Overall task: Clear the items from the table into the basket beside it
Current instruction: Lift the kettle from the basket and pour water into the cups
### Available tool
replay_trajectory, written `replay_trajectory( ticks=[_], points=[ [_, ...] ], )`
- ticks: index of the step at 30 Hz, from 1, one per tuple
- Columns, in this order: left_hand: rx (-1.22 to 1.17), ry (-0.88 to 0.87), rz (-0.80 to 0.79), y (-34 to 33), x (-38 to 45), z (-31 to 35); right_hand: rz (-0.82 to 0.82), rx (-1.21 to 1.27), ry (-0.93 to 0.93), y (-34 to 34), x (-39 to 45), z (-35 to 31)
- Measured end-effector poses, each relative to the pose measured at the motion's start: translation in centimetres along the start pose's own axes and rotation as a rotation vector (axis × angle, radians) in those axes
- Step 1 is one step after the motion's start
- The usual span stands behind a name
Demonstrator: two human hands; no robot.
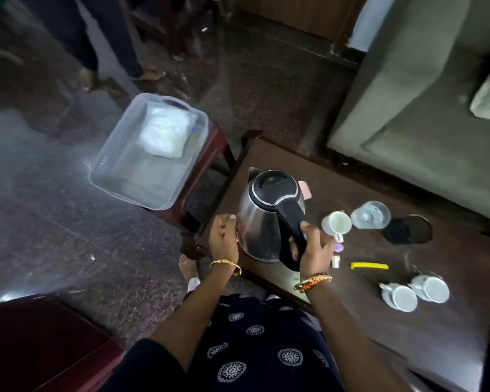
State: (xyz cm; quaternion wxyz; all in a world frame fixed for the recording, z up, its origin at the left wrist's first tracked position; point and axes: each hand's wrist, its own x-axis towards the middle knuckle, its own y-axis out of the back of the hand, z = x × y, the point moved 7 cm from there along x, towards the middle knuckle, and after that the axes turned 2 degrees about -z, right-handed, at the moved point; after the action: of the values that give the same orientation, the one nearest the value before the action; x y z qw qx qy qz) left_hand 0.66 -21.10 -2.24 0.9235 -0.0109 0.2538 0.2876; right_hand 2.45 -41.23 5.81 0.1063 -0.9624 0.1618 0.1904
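Dim indoor light; a pale glare streaks the polished floor at left of the frame; highlights glint on the kettle; motion blur softens the upper frame; wide-angle bending warps the edges.

Both hands hold the steel kettle over the dark table, basket beside.

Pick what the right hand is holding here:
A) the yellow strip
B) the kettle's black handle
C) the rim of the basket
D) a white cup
B: the right hand is wrapped around the black handle of the kettle, while the left hand steadies its steel side; the cups and yellow strip lie untouched on the table.
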Motion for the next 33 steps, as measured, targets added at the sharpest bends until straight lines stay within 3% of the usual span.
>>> replay_trajectory(
  ticks=[6,9,12,15,18,24,33],
  points=[
    [-0.103,-0.212,0.195,11.7,7.4,4.4,-0.102,0.004,0.014,-14.6,-1.8,1.6],
    [-0.068,-0.177,0.330,17.6,12.5,5.0,-0.122,0.056,0.038,-21.7,-2.3,2.8],
    [0.159,-0.034,0.466,23.3,17.9,3.3,-0.133,0.072,0.039,-28.8,-2.3,4.7],
    [0.155,0.203,0.345,26.3,22.0,0.8,-0.114,0.056,0.029,-34.5,-1.7,6.8],
    [0.094,0.326,0.168,27.6,25.1,-1.0,-0.069,0.052,-0.027,-38.6,-0.5,9.6],
    [0.098,0.365,-0.016,27.4,27.5,-1.4,0.051,-0.027,-0.034,-41.8,0.2,14.2],
    [0.060,0.391,-0.150,27.7,26.9,-2.4,0.024,-0.147,-0.029,-41.6,-2.8,19.2]
  ],
)
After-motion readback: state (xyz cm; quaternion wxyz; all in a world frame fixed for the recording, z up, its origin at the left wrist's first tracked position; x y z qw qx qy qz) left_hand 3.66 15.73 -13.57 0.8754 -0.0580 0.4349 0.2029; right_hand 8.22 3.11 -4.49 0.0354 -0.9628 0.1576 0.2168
